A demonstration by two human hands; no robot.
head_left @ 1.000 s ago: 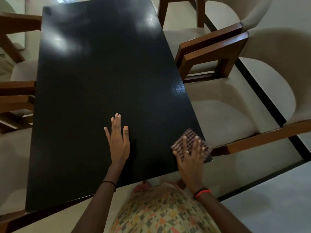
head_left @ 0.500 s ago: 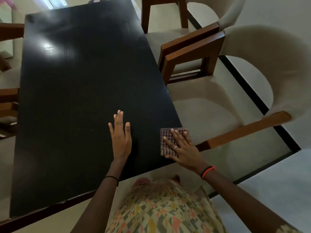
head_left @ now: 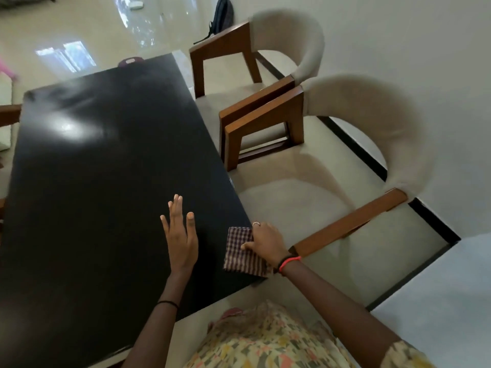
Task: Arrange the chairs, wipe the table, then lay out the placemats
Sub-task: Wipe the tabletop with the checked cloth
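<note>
Resting flat on the black table (head_left: 106, 181), the left hand (head_left: 180, 240) lies palm down with fingers straight and slightly spread, towards the near right corner. Just to its right, the right hand (head_left: 267, 241) grips the checked cloth (head_left: 240, 254) — thumb on top, fingers curled over its right edge — and the cloth lies on that corner. Along the table's right side stand the near chair (head_left: 292, 208) and the far chair (head_left: 287, 30), armrests close together.
</note>
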